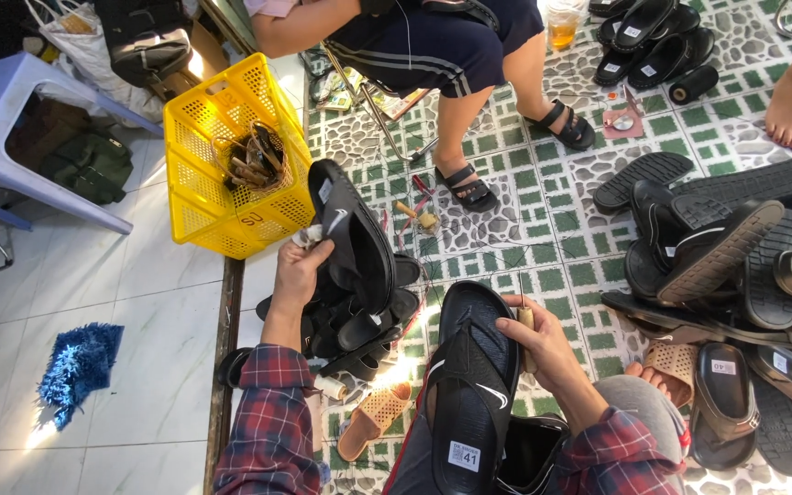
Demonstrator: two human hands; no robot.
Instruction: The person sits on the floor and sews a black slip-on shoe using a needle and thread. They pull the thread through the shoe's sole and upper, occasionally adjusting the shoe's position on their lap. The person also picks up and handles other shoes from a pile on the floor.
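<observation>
My left hand (302, 269) grips a black sandal (352, 234) by its edge and holds it up above a heap of black sandals (359, 321); a bit of white cloth or thread shows at the fingers. My right hand (535, 335) holds a wooden-handled awl (525, 318) against the side of another black sandal (472, 390) that rests on my lap, sole label toward me. Both sleeves are red plaid.
A yellow plastic crate (222, 156) stands tilted at the left. A big pile of black sandals (726, 247) lies at the right. Another person sits opposite, sandalled feet (469, 188) on the tiles. A blue stool (20, 110) and blue rag (80, 367) are left.
</observation>
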